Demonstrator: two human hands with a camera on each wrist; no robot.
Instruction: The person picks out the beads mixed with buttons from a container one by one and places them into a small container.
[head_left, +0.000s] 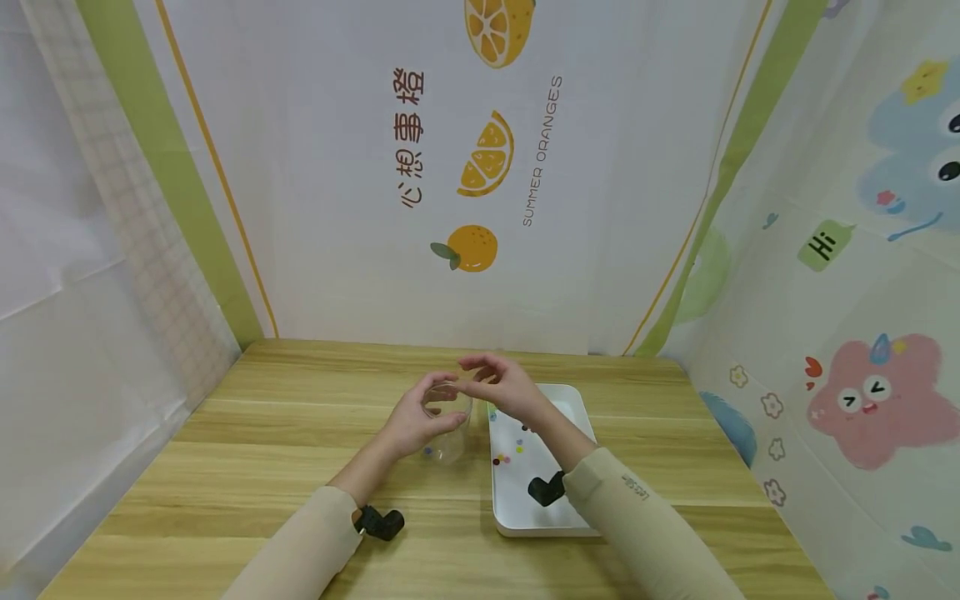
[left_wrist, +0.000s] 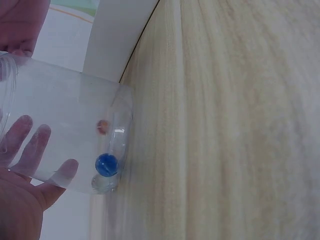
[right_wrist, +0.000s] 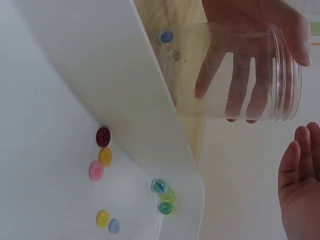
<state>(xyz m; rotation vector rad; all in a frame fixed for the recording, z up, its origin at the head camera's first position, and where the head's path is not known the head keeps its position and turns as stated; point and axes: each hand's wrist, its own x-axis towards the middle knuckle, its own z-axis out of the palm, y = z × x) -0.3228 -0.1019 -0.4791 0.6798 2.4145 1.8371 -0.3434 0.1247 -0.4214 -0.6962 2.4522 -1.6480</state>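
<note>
A clear plastic jar (head_left: 450, 447) is upright over the wooden table, its mouth facing up. My left hand (head_left: 414, 419) grips it near the rim, with fingers and thumb wrapped around its side. Down at the jar's bottom lie a blue marble (left_wrist: 106, 165), a colourless marble (left_wrist: 101, 184) and a small reddish-brown ball (left_wrist: 103, 127). Beside the jar's mouth hovers my right hand (head_left: 512, 392), fingers loosely bent and nothing visible in them. In the right wrist view, that hand (right_wrist: 301, 187) is apart from the rim.
To the jar's right stands a white tray (head_left: 517, 508), partly hidden under my right forearm. Inside it lie several buttons, among them a dark red button (right_wrist: 103, 136) and a pink button (right_wrist: 96, 170), plus a few green-blue marbles (right_wrist: 159, 186). A printed curtain (head_left: 337, 275) hangs behind the table.
</note>
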